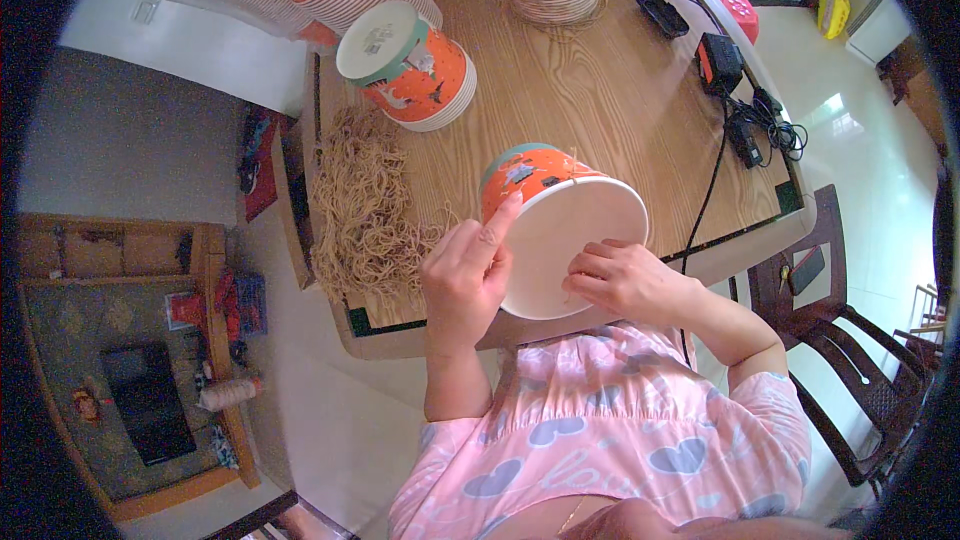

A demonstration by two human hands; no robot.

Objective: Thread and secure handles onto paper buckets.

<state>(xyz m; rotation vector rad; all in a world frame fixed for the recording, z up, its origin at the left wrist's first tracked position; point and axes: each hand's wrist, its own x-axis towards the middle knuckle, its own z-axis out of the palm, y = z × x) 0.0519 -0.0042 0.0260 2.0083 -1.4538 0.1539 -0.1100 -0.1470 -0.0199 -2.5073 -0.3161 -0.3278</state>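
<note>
The left hand (462, 275) grips the outer wall of an orange paper cup (560, 225), forefinger lying up its side. The right hand (620, 280) curls over the cup's rim, fingertips pinching a thin tan string (572, 172) that crosses the cup. The cup is tipped on its side, white mouth toward the person, above the near edge of the wooden worktop (620, 100). A heap of tan strings (365, 210) lies along the left edge. 1 stack of orange cups (410, 65) lies farther back.

Single head view, looking steeply down (fisheye) at close wooden table (600, 90) edge.
</note>
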